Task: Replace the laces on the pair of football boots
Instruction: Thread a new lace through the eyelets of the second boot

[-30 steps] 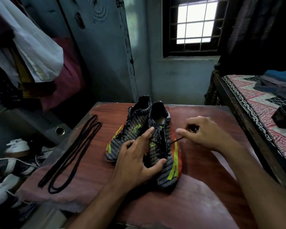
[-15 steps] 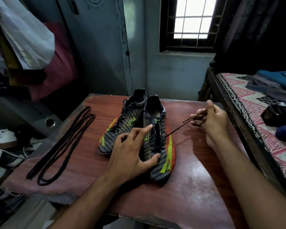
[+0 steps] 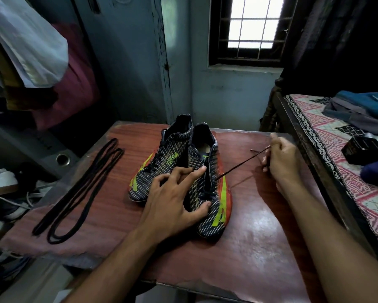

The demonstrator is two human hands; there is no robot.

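Reddish-brown wood-grain laminate covers the desk point(image 3: 260, 248) on which everything of the task lies.

Head view. Two dark football boots with yellow-green and orange markings stand side by side, toes toward the person. The left hand point(image 3: 172, 204) rests on the right boot point(image 3: 207, 193): its fingers point(image 3: 192, 174) are spread and nearly straight across the laced upper, the thumb pressing the boot's side near the toe. The left boot point(image 3: 159, 169) lies just beyond and to the left of those fingertips, touching the right boot.

The right hand point(image 3: 282, 160) is raised to the right of the boots, its fingers curled and pinching the old lace point(image 3: 238, 166). That lace runs taut from an eyelet just right of the left hand's fingertips, up and rightward to the pinching fingers; a short end shows past them.

The new laces point(image 3: 78, 189), black and looped in long strands, lie flat on the desk, well apart to the left of the left hand's fingers.

Right of the right hand stands a bed point(image 3: 336, 171) with a patterned cover, bearing a small black box point(image 3: 364, 149).
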